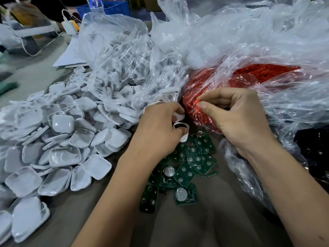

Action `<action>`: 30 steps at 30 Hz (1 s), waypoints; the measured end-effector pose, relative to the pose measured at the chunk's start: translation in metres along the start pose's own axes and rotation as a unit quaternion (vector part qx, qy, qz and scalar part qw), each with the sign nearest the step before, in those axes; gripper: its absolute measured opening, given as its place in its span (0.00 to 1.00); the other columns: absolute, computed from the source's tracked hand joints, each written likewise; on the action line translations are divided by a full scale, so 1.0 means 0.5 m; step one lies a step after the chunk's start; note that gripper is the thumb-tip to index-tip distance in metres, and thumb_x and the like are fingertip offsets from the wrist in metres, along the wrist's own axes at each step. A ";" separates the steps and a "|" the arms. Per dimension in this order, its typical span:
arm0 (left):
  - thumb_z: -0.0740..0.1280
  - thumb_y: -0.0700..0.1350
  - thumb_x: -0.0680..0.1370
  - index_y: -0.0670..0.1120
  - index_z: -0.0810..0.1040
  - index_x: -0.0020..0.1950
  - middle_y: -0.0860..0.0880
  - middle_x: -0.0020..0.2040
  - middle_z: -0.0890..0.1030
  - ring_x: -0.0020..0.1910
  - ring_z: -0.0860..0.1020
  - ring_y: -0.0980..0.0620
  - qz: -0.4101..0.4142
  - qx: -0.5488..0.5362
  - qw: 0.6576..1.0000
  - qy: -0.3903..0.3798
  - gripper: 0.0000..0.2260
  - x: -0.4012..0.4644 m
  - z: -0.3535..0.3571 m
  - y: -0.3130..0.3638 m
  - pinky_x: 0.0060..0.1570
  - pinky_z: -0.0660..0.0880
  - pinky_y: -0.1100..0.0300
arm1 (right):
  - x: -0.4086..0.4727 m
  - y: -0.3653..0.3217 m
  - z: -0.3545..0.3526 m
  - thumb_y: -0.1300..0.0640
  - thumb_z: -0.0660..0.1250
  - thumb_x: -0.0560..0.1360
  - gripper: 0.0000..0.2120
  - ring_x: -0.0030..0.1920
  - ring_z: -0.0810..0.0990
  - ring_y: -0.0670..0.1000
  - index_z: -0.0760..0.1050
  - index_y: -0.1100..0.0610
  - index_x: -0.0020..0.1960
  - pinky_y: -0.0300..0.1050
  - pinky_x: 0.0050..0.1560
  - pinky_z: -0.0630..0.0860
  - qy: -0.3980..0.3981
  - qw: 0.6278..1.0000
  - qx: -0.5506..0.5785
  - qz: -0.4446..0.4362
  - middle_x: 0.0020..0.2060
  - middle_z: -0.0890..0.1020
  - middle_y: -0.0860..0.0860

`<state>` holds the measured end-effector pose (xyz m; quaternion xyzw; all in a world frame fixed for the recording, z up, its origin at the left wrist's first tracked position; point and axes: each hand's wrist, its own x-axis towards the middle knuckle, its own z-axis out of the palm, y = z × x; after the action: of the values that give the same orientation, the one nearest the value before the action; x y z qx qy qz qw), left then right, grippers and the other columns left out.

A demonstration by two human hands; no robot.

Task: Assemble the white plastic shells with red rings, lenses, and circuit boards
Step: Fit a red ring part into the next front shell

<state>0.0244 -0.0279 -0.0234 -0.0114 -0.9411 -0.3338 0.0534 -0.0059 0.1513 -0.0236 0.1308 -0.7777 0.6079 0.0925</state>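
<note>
Red ring (pixel 198 108) pinched at the bag mouth — white shell (pixel 180 126) waiting in my other hand.

My right hand (pixel 236 118) nips 1 ring between thumb and forefinger, just beside the red bag (pixel 222 90); my left hand (pixel 160 131) curls round the shell. I judge both light — the ring thin and bendy, best held by its edge, the shell stiff and slick, best gripped at its rim. Boards (pixel 185 173) lie below.
</note>
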 end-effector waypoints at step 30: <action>0.70 0.28 0.77 0.35 0.80 0.52 0.38 0.45 0.86 0.43 0.87 0.44 -0.194 -0.442 0.876 -0.024 0.06 0.003 0.011 0.019 0.40 0.84 0.58 | -0.001 0.005 0.000 0.60 0.79 0.74 0.07 0.37 0.84 0.40 0.86 0.48 0.42 0.30 0.39 0.77 -0.021 0.996 -0.078 -0.024 0.36 0.86 0.42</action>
<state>0.0227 -0.0172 -0.0215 0.1408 -0.6800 -0.7181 -0.0453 -0.0062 0.1519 -0.0260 0.1545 -0.8208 0.5405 0.1009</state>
